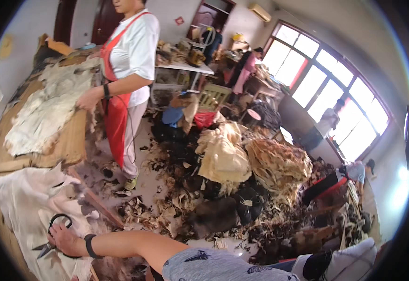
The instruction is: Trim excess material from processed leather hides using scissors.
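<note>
My right hand (65, 240) is closed around a pair of black-handled scissors (44, 249) at the lower left. One handle loop stands up above the fingers, and the metal blades point left, a little apart. Beneath the hand, a whitish hide (31, 196) is spread over the near end of a wooden work table, its edge uneven. The hand is low over the hide; whether the blades touch it, I cannot tell. My forearm (129, 244), with a dark wristband, reaches across from the lower middle. I cannot make out my left hand.
A co-worker in a red apron (120, 126) stands at the table's far part, a hand on another pale hide (57, 100). Hide scraps (141, 210) litter the floor. Folded hides (225, 157) are heaped mid-room. Other people stand toward the windows (328, 70).
</note>
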